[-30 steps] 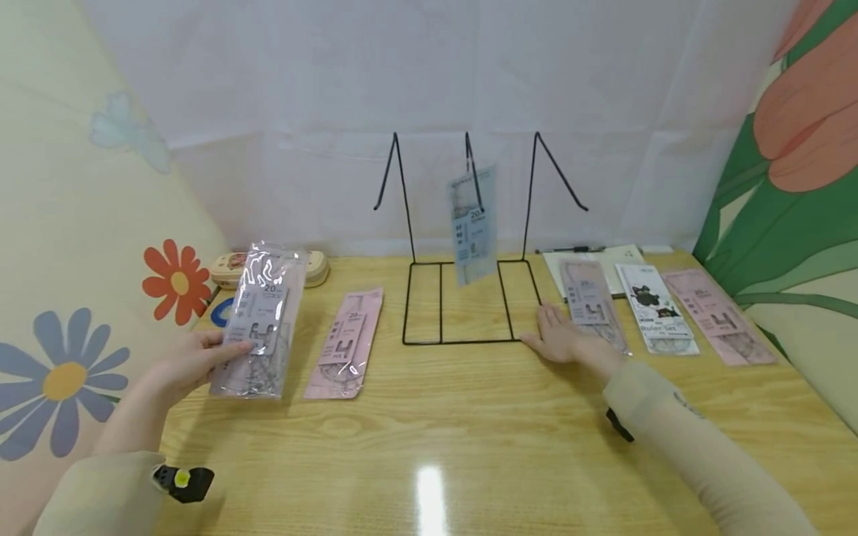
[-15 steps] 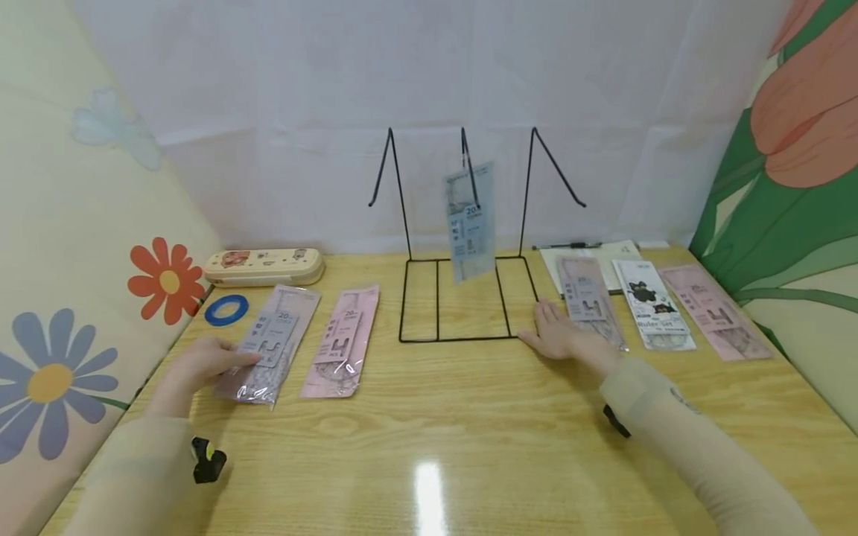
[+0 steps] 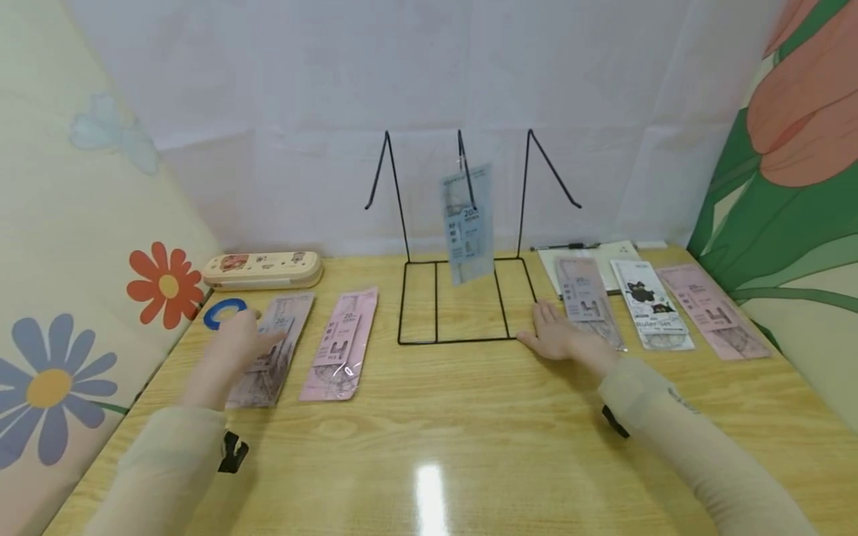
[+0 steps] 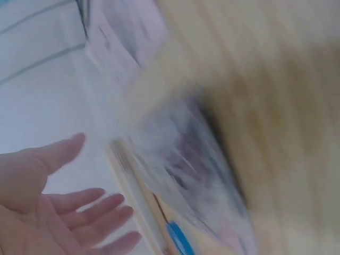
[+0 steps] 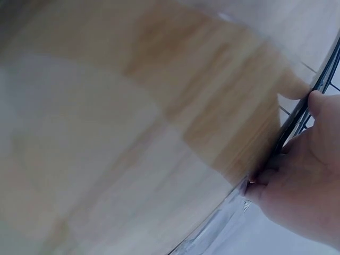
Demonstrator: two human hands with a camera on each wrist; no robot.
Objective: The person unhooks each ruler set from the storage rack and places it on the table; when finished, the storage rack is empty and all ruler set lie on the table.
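Note:
In the head view my left hand (image 3: pixel 237 339) hovers over a clear-wrapped ruler set pack (image 3: pixel 268 383) lying on the table. The left wrist view has that hand's thumb and fingers spread, holding nothing, with the pack blurred beside them. A pink ruler set pack (image 3: pixel 343 350) lies just to the right. My right hand (image 3: pixel 555 331) rests with extended fingers at the front right corner of the black wire rack (image 3: pixel 456 341), its thumb touching the wire in the right wrist view. On the rack's middle hook hangs a blue ruler set pack (image 3: pixel 465 249).
A cream pencil case (image 3: pixel 264 269) and a blue ring (image 3: pixel 213 316) are at the back left. Right of the rack lie a pale pink pack (image 3: pixel 582 286), a white cat-print pack (image 3: pixel 650 301), another pink pack (image 3: pixel 713 313), a notepad (image 3: pixel 608 260) and a pen (image 3: pixel 570 246).
My left hand has lowered the clear-wrapped ruler set pack from the air onto the table, let it go and moved forward over it. The right hand has stayed at the rack.

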